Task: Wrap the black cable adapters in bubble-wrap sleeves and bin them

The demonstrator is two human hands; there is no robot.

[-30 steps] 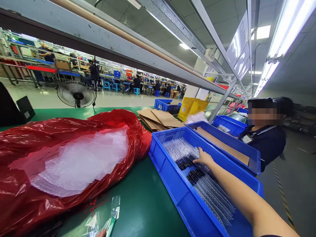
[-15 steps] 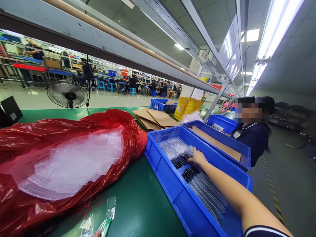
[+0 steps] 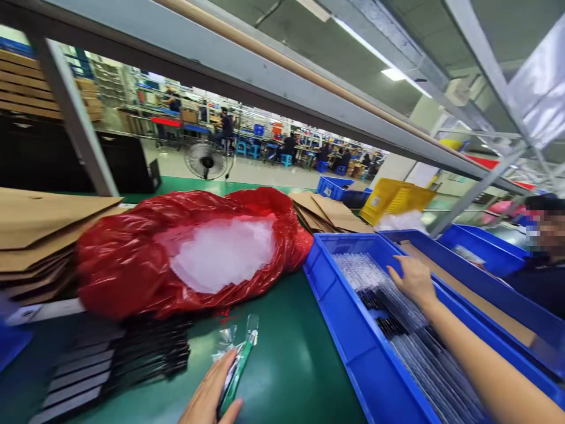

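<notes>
My left hand (image 3: 214,386) lies flat on the green table, fingers stretched out along one side of a slim green-handled tool (image 3: 241,374) and thumb on the other. Clear plastic film (image 3: 227,337) lies about the tool, whose exact kind I cannot make out. Over the blue bin (image 3: 338,333), my right hand (image 3: 414,281) has its fingers apart and nothing visible in them. Beneath it are rows of clear bubble-wrap sleeves (image 3: 357,271) with black parts showing at their ends. A red plastic bag (image 3: 128,259) holds a heap of white bubble-wrap pouches (image 3: 225,253).
Flat black-and-grey pieces (image 3: 132,353) lie stacked at the front left, below brown cardboard sheets (image 3: 48,224). More cardboard (image 3: 338,212) and a yellow bin (image 3: 392,200) stand behind. A second blue bin (image 3: 481,280) adjoins mine; a co-worker (image 3: 547,259) is at right.
My view has swung left, bringing the black pieces and left cardboard into sight. My left hand has come further into view over the green tool. My right hand has lifted away from the sleeves.
</notes>
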